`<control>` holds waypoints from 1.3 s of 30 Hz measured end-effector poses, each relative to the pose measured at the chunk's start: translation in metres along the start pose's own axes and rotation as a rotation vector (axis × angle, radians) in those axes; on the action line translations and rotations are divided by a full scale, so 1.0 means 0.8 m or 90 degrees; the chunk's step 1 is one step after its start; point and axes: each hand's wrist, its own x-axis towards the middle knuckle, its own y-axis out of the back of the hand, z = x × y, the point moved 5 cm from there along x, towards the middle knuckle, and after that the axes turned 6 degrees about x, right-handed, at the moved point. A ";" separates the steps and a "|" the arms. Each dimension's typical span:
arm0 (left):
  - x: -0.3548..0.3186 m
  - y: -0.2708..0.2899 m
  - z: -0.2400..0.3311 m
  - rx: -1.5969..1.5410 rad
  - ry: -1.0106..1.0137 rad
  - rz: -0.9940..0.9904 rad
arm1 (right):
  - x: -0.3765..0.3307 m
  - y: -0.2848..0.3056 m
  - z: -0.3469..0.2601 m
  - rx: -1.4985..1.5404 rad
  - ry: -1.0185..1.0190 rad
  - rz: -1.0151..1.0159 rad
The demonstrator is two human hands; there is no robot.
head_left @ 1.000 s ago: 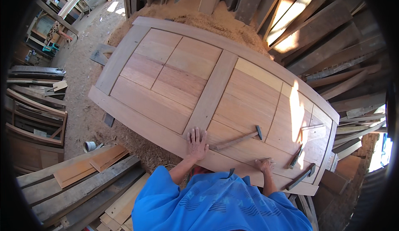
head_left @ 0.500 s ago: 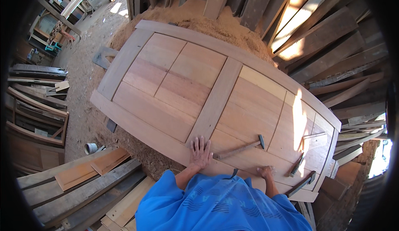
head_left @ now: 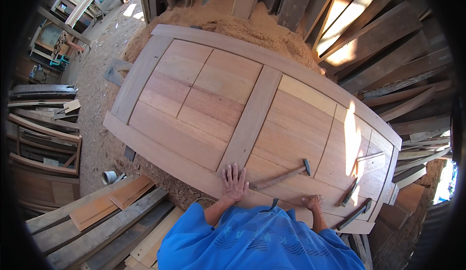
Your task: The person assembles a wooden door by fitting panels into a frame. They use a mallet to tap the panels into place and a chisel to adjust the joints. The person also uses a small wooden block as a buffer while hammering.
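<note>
Since a second ago, the view has shifted so that the panelled wooden door (head_left: 191, 139) sits slightly lower in it; the hammer and both hands keep much the same places on the door. At far left, curved-looking wooden frames (head_left: 43, 146) are stacked beside the dirt floor. A small whitish bucket (head_left: 108, 177) stands near a pile of boards (head_left: 109, 219), off the door's near left side. The door lies flat across the middle, sawdust (head_left: 272, 29) heaped beyond its far edge. The left hand (head_left: 234, 185) is palm down, fingers spread and grasping nothing, about midway along the near edge. Just right of it lies the hammer (head_left: 279, 177), head toward the right end. The right hand (head_left: 313, 202) rests near the near edge, fingers loosely curled; whether it grips anything I cannot tell. Farther right lie a narrow dark tool (head_left: 348, 193) and, by the near right corner, a longer dark tool (head_left: 355, 215).
</note>
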 end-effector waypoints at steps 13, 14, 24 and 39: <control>0.003 0.005 0.002 -0.015 -0.020 0.011 | -0.026 0.018 -0.015 -0.027 -0.035 0.012; 0.004 0.007 0.003 -0.012 -0.022 0.016 | -0.022 0.013 -0.010 -0.027 -0.040 0.009; 0.001 -0.002 0.003 -0.014 -0.021 0.028 | -0.017 0.009 -0.007 -0.035 -0.078 -0.025; 0.001 0.009 0.016 0.016 -0.036 0.074 | 0.012 0.040 0.137 0.234 0.012 0.383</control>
